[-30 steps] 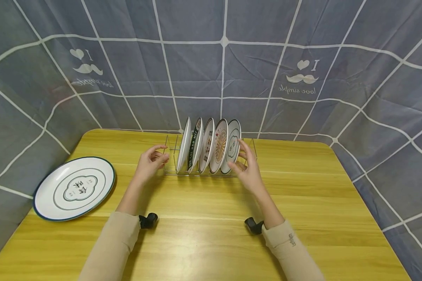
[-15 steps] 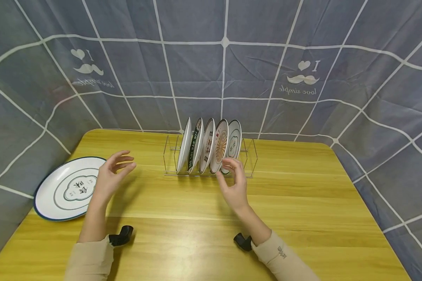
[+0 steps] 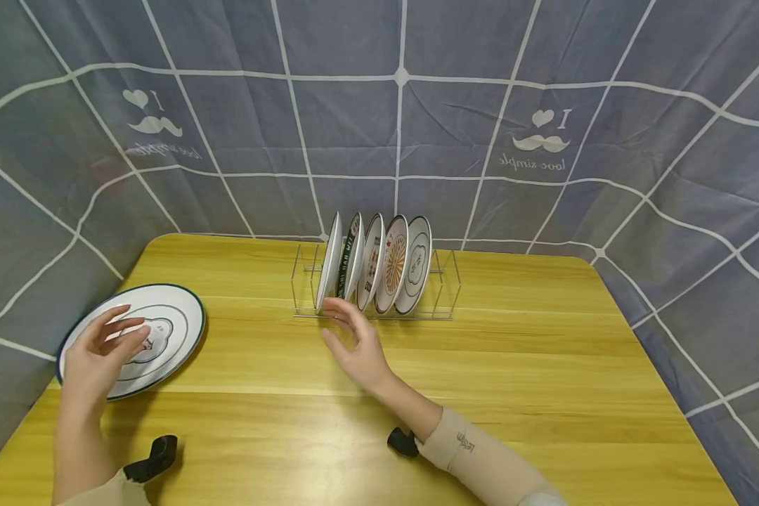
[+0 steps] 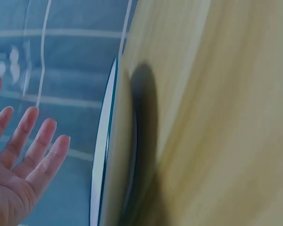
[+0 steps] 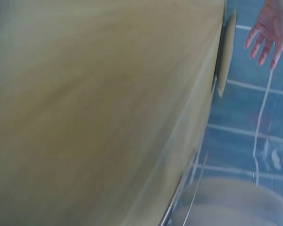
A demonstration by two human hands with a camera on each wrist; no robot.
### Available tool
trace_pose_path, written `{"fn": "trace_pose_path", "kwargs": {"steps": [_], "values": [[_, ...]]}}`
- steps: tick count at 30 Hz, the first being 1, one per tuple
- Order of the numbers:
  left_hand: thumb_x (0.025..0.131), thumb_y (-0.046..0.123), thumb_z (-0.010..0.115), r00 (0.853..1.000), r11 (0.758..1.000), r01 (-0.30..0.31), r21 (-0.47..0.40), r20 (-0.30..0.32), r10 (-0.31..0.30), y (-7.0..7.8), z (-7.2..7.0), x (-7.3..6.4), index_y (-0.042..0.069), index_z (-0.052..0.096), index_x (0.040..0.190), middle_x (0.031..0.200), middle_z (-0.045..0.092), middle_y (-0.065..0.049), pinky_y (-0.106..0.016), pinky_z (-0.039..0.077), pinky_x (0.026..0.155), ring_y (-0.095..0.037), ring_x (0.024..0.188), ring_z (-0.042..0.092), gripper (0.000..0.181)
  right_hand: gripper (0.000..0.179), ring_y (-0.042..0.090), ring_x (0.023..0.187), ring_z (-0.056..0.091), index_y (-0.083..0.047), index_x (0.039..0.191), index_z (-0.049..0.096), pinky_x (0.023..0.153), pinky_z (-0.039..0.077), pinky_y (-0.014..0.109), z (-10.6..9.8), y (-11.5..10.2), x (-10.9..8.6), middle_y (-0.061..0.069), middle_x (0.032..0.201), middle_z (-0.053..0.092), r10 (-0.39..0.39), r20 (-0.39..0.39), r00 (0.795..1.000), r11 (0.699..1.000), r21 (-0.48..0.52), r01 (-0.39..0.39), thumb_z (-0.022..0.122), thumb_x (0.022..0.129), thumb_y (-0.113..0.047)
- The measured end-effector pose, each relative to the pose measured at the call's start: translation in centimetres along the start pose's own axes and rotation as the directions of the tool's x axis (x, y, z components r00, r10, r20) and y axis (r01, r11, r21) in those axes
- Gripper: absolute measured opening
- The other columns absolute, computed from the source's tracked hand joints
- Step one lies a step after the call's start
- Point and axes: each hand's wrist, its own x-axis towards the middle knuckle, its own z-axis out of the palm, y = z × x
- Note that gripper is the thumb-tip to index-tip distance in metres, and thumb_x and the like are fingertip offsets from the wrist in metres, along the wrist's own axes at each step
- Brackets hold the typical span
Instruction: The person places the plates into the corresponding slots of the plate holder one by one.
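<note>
My left hand [image 3: 98, 355] hovers over a large white oval plate [image 3: 186, 320] with a blue-green rim and a lettered emblem, at the left of the table. In the left wrist view the same hand [image 4: 26, 160] has its fingers spread apart, with a gap to the plate's edge [image 4: 101, 155]. Its palm holds nothing. My right hand [image 3: 357, 348], also holding nothing, is in front of a wire dish rack [image 3: 443, 318]. Several small patterned plates stand on edge there, among them one with an orange sunburst [image 3: 393, 263]. The right fingertips overlap the lower rims of the leftmost plates.
A wooden table [image 3: 544, 365] spans the view, with a grey checked cloth [image 3: 341, 126] hanging behind it and along both sides. Black camera mounts [image 3: 152, 458] sit at both wrists. The rack has bare wire slots at its right end.
My left hand has left the rack's left end and swung left and nearer, over the large plate. My right hand has let go at the rack's right side and moved left along its front.
</note>
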Motion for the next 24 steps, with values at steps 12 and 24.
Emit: {"fn": "trace_pose_path", "kwargs": {"steps": [12,24], "values": [[0.077,0.001,0.070,0.935,0.975,0.222,-0.020,-0.278,-0.219,2.1,-4.7,-3.4,0.024,0.047,0.133,0.096,0.059,0.020,-0.008,0.048,0.060,0.009,0.078,0.059,0.065,0.062,0.027,0.123,0.043,-0.015,0.143,0.025,0.100,0.037,0.031,4.0,1.7,1.7,0.012,0.136,0.041,0.314,0.272,0.910,0.949,-0.091,-0.301,0.057,0.091,-0.013],[0.075,0.007,0.074,0.834,0.901,0.433,0.006,-0.381,-0.399,-0.3,-7.4,-4.0,0.037,0.031,0.140,0.117,0.037,0.021,-0.006,0.046,0.056,0.013,0.082,0.048,0.084,0.063,0.023,0.120,0.045,-0.029,0.144,0.019,0.085,0.046,0.026,7.1,4.6,3.8,0.013,0.139,0.036,0.494,0.351,0.796,0.841,0.043,-0.540,0.055,0.093,-0.020]]}}
